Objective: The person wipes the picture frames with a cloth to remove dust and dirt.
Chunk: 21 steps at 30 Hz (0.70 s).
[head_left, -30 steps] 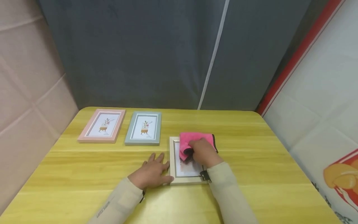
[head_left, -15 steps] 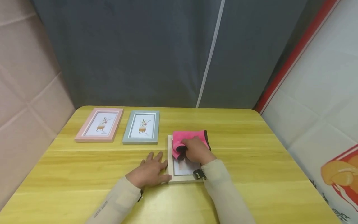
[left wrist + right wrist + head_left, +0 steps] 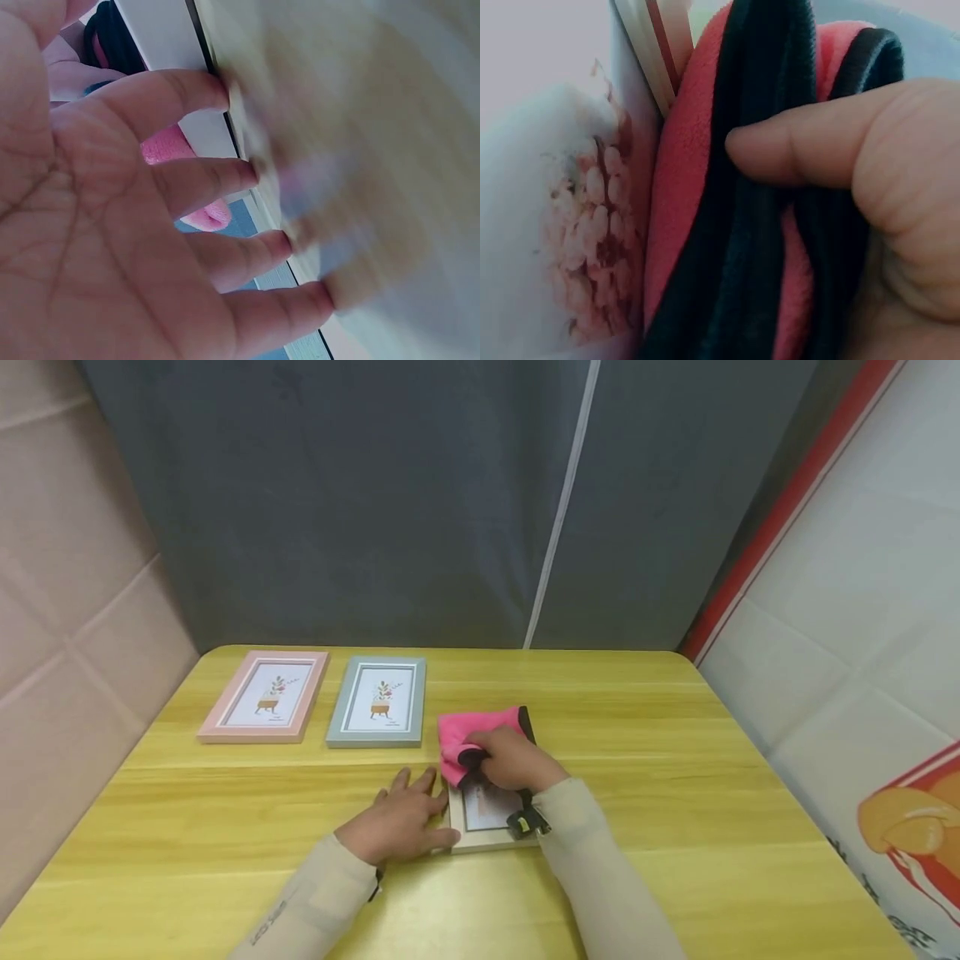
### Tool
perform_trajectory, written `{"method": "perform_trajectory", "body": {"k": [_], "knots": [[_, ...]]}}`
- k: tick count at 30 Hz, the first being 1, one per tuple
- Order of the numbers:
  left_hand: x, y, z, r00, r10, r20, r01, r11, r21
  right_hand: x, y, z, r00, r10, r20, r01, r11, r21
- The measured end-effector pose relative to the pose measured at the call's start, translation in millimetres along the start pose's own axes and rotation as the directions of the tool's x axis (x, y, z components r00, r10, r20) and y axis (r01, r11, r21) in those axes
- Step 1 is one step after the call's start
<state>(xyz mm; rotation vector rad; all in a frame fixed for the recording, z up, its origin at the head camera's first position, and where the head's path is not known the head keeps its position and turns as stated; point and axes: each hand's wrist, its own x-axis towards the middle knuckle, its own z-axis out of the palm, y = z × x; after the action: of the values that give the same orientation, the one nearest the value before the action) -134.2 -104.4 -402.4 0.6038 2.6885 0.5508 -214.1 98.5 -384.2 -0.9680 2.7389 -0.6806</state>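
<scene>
A cream picture frame [image 3: 487, 840] lies flat on the table. Over its far part spreads a folded pink cloth [image 3: 480, 722] with black edging. My right hand [image 3: 517, 760] grips the bunched cloth against the glass; in the right wrist view the thumb presses on the black edging [image 3: 750, 202], beside the printed picture [image 3: 592, 240]. My left hand [image 3: 397, 822] has its fingers spread, fingertips on the tabletop and the thumb at the near left corner of the cream frame. The left wrist view shows its palm and extended fingers [image 3: 262, 322] in front of the frame's side.
A pink picture frame [image 3: 213, 727] and a light blue picture frame [image 3: 341, 714] lie at the back left of the wooden table [image 3: 225, 827]. A dark grey curtain [image 3: 360, 510] hangs behind the far edge. Pale panels stand on both sides.
My right hand has slid the pink cloth leftward across the frame, so it now covers the far left corner. My left hand stays in place beside the frame.
</scene>
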Motion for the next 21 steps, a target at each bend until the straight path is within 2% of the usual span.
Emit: {"method": "perform_trajectory", "body": {"k": [6,14,16,21], "knots": [[-1.1,-0.6,-0.5,1.0,-0.003,0.0,0.003,1.0,0.003,1.8,2.8,-0.7,1.0,0.007,0.029,-0.008,0.999,0.053],[1.5,0.4,1.0,1.0,-0.009,-0.018,0.009,0.999,-0.039,-9.3,1.8,-7.7,0.998,0.063,-0.013,-0.062,0.996,0.057],[1.7,0.0,0.5,1.0,-0.016,-0.011,0.016,0.999,-0.049,-15.5,-3.1,-9.9,0.999,0.049,-0.018,-0.048,0.997,0.065],[0.9,-2.4,-1.0,1.0,-0.01,0.005,0.011,0.996,-0.084,-37.6,-17.3,-9.1,0.997,-0.074,-0.012,0.074,0.997,0.027]]}}
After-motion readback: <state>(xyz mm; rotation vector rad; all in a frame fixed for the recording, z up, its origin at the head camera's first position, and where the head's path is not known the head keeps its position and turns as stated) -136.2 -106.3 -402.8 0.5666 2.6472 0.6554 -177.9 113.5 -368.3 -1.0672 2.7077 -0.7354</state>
